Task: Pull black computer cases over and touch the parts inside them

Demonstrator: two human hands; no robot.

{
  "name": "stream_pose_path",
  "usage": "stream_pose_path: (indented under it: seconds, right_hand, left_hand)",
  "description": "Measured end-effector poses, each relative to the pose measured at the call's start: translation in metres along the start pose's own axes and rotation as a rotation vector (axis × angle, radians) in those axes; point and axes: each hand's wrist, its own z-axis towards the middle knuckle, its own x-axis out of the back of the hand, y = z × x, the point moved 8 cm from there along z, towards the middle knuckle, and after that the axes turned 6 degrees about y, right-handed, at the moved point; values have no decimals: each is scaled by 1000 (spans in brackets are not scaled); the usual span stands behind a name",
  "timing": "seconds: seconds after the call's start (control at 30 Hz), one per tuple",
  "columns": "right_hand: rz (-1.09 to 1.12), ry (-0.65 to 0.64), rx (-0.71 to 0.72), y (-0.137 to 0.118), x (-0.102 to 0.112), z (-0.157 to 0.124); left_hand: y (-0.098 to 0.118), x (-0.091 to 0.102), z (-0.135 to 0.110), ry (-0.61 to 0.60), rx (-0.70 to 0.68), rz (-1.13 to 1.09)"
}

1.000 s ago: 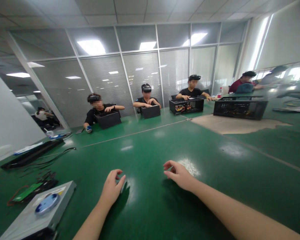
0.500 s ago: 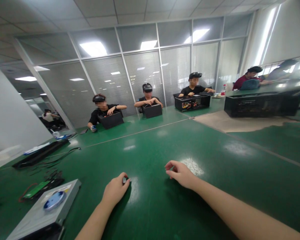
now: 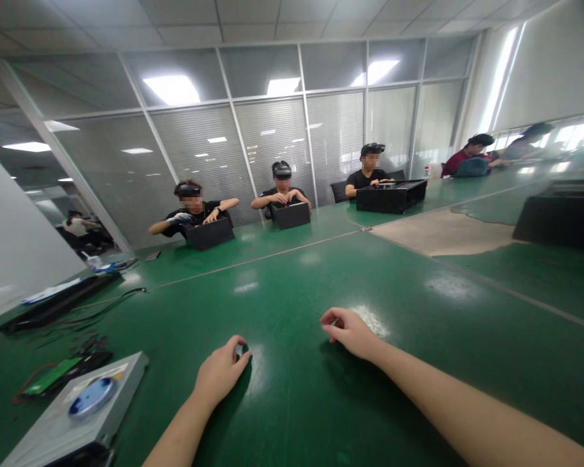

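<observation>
My left hand (image 3: 221, 371) rests on the green table (image 3: 282, 402) with its fingers curved and the thumb apart from them. Nothing shows in its grasp. To the right and a little farther off, my right hand (image 3: 350, 332) hovers at or just above the tabletop, fingers loosely bent and a gap before the thumb, holding nothing that I can see. Left of my left hand lies a silver metal box like an optical drive (image 3: 111, 412), with a blue and white round piece (image 3: 93, 397) on top. Behind it sits a green circuit board (image 3: 53, 376) with dark parts.
Across the table, co-workers have their hands at black computer cases (image 3: 210, 233), (image 3: 292, 215), (image 3: 392, 196). Another black case (image 3: 562, 217) stands at the right, beside a tan patch (image 3: 433, 233). A long black panel (image 3: 61, 301) and a dark cable (image 3: 126, 295) lie at the left.
My view has turned slightly right; my hands look nearly still. The right-hand black case has shifted right, a co-worker's case has turned over, and the far-left co-worker's gloved hand has risen.
</observation>
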Motion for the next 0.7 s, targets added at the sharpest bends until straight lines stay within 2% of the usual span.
stream_pose_path:
  seconds: [0.27, 0.7]
  right_hand:
    - [-14, -6, -13, 11, 2, 4]
    - [-33, -23, -20, 6, 2, 5]
  left_hand:
    - [4, 2, -2, -7, 13, 10]
    - [1, 1, 0, -16, 6, -4]
